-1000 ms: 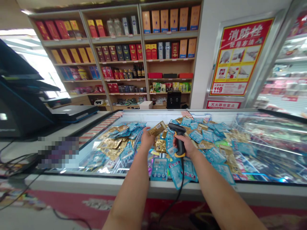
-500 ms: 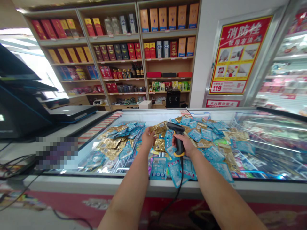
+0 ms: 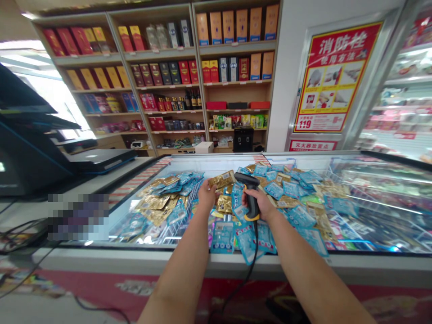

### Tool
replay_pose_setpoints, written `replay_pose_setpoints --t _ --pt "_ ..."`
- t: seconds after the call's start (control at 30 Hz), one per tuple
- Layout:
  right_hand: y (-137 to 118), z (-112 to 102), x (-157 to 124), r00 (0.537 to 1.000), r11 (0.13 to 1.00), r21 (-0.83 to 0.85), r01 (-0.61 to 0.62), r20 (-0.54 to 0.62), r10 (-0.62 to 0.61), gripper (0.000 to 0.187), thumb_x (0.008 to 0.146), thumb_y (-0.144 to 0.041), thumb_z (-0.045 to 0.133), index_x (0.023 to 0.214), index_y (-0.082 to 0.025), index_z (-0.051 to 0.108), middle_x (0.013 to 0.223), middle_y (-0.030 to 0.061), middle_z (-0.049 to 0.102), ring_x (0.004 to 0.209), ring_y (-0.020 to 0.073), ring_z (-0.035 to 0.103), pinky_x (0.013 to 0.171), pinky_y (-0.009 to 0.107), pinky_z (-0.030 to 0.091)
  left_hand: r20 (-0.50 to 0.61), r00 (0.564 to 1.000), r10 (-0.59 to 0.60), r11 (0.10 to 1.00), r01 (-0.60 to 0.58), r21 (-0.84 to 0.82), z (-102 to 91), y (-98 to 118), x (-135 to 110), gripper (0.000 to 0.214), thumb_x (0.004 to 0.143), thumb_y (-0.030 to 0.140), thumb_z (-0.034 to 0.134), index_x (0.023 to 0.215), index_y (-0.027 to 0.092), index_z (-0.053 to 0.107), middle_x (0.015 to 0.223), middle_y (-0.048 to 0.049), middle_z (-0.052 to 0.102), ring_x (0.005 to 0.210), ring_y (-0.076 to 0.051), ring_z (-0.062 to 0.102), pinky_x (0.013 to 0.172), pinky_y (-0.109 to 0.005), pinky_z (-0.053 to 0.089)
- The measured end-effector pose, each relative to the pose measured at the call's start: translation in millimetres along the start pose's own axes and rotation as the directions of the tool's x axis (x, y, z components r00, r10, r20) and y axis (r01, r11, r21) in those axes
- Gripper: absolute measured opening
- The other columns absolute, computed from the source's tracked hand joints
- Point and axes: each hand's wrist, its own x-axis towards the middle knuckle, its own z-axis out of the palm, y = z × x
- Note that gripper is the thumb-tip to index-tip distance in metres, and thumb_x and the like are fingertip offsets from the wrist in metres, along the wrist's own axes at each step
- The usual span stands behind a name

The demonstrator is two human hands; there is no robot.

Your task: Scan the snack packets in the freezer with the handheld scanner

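My left hand (image 3: pixel 207 194) pinches the edge of a gold packet (image 3: pixel 222 179), whose printed label faces up. In my right hand (image 3: pixel 262 202) is a black and yellow barcode scanner (image 3: pixel 251 200), gripped by its handle. The scanner's head points left, close to the gold packet's right end. Beneath both hands lie loose blue packets (image 3: pixel 222 236) and gold packets (image 3: pixel 224 204) on the glass top of a freezer chest (image 3: pixel 189 257). A second heap of packets (image 3: pixel 162 200) lies to the left of my left hand.
The scanner's black cable (image 3: pixel 254 256) hangs over the chest's front edge. At left stand a dark machine (image 3: pixel 27 153) and a flat black device (image 3: pixel 101 159) on a counter. Shelves with boxes (image 3: pixel 222 24) line the back wall, beside a red and yellow poster (image 3: pixel 337 76).
My left hand and the gold packet have shifted very slightly left. The scanner stays in nearly the same place in my right hand.
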Motion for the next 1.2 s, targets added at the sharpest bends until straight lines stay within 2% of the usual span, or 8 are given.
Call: replay_pose_setpoints --t 0.23,0.6,0.7,0.8,0.9,1.03,1.2 --pt "2 -1 0 1.0 1.0 0.002 0.012 0.006 -0.012 0.024 0.075 -0.035 0.063 0.064 -0.014 0.065 0.056 0.0026 0.063 0.05 0.0118 0.056 0.048 0.023 0.044 0.019 0.999 0.034 0.999 -0.034 -0.02 -1.7 2 -1 0.031 0.076 0.015 0.056 0.107 0.016 0.056 0.092 -0.0045 0.06 0.057 -0.01 0.058 0.052 -0.023 0.051" --pt "2 0 0 1.0 1.0 0.018 0.011 -0.001 -0.011 0.022 0.074 -0.036 0.065 0.067 -0.015 0.064 0.058 0.0024 0.063 0.05 0.0121 0.056 0.047 0.023 0.044 -0.004 1.0 0.009 0.999 -0.009 -0.041 -0.3 2 0 0.03 0.077 0.014 0.055 0.107 0.016 0.054 0.088 -0.0042 0.061 0.057 -0.01 0.06 0.05 -0.023 0.052" --pt "1 1 0 1.0 1.0 0.017 0.009 -0.001 -0.009 0.022 0.073 -0.036 0.066 0.069 -0.015 0.064 0.057 0.0021 0.064 0.049 0.0117 0.056 0.047 0.023 0.044 -0.049 0.998 0.046 0.997 -0.049 -0.065 -1.8 4 1 0.028 0.079 0.014 0.055 0.106 0.017 0.051 0.091 -0.0054 0.062 0.065 -0.013 0.064 0.054 -0.025 0.055" --pt "1 1 0 1.0 1.0 0.019 0.007 -0.005 -0.007 0.021 0.073 -0.036 0.066 0.073 -0.015 0.064 0.058 0.0018 0.064 0.049 0.0119 0.056 0.046 0.023 0.043 -0.16 0.982 0.096 0.989 -0.113 -0.1 -4.8 9 1 0.026 0.082 0.018 0.055 0.107 0.018 0.046 0.097 -0.0069 0.062 0.073 -0.015 0.066 0.06 -0.026 0.057" --pt "1 1 -1 1.0 1.0 0.026 0.01 -0.002 -0.01 0.02 0.073 -0.035 0.067 0.075 -0.016 0.065 0.059 0.0016 0.064 0.049 0.0124 0.056 0.046 0.023 0.043 -0.326 0.94 0.103 0.974 -0.162 -0.16 -8.6 17 1 0.028 0.087 0.023 0.051 0.113 0.018 0.04 0.106 -0.01 0.061 0.076 -0.015 0.068 0.064 -0.028 0.058" --pt "0 1 -2 1.0 1.0 0.015 -0.006 -0.017 0.006 0.022 0.073 -0.037 0.067 0.072 -0.015 0.064 0.059 0.0023 0.064 0.05 0.0122 0.056 0.048 0.023 0.044 -0.533 0.84 0.103 0.939 -0.259 -0.227 -14.8 27 2 0.036 0.093 0.025 0.039 0.126 0.02 0.026 0.125 -0.015 0.051 0.09 -0.015 0.067 0.072 -0.028 0.059" --pt "1 0 -1 1.0 0.999 0.042 -0.018 -0.002 0.018 0.022 0.072 -0.036 0.068 0.074 -0.015 0.064 0.061 0.0018 0.064 0.051 0.0122 0.057 0.047 0.023 0.044 -0.688 0.72 0.092 0.915 -0.334 -0.227 -27.6 36 2 0.042 0.095 0.024 0.029 0.135 0.022 0.016 0.143 -0.0183 0.031 0.112 -0.017 0.059 0.085 -0.031 0.057"
